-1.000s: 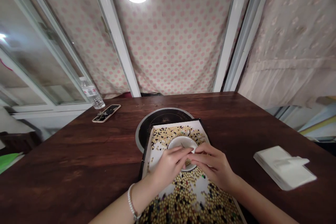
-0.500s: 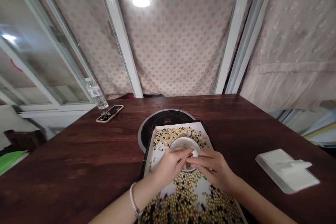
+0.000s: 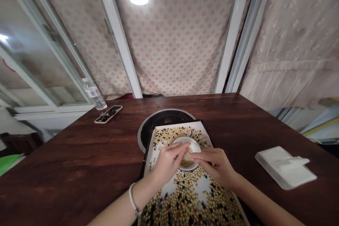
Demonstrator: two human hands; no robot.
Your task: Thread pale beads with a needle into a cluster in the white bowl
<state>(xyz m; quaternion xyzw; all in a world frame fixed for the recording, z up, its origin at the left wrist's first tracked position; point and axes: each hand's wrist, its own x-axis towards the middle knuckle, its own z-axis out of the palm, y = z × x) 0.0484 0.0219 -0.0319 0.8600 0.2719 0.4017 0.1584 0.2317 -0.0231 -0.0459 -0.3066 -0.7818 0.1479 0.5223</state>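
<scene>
A flat white tray lies in front of me, strewn with many yellow and dark beans. On it stands a small white bowl holding yellow beans. My left hand hovers at the bowl's near left rim, its fingers drawn together in a pinch over the bowl. My right hand rests at the near right rim, fingers pressed together pointing left. What either pinch holds is too small to see. A bead bracelet circles my left wrist.
The tray lies partly over a round black burner set in the dark wooden table. A phone and a water bottle sit at the far left; a stack of white napkins lies at the right.
Both hands have shifted slightly toward the bowl's front, and more of the yellow beans in the bowl show between the fingers. The camera view wobbled a little.
</scene>
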